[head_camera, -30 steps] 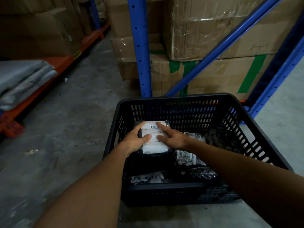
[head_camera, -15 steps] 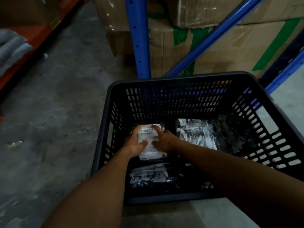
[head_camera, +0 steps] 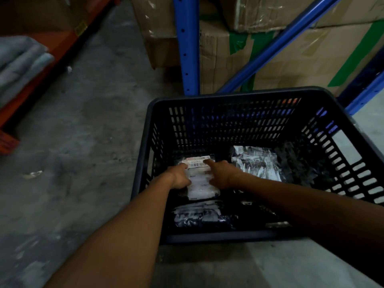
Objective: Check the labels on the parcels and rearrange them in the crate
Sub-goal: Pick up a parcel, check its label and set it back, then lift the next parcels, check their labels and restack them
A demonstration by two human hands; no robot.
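Observation:
A black slotted plastic crate (head_camera: 228, 100) stands on the concrete floor. Inside, at its left, lies a dark parcel with a white barcode label (head_camera: 200, 183). My left hand (head_camera: 179, 177) grips the parcel's left edge and my right hand (head_camera: 223, 175) holds its right edge, index finger lying on the label near the barcode. A second wrapped parcel (head_camera: 256, 163) lies to the right, and a third (head_camera: 197, 215) lies near the crate's front wall. My right forearm hides part of the crate's floor.
Blue rack uprights (head_camera: 187, 44) and a diagonal brace stand just behind the crate, with taped cardboard boxes (head_camera: 291, 55) on the rack. An orange rack beam (head_camera: 62, 48) and grey folded bundles (head_camera: 18, 61) are at the far left. Bare concrete floor (head_camera: 83, 152) lies left of the crate.
Both hands have lowered the labelled parcel down into the crate's left side. The view has tilted down and the crate sits more to the right.

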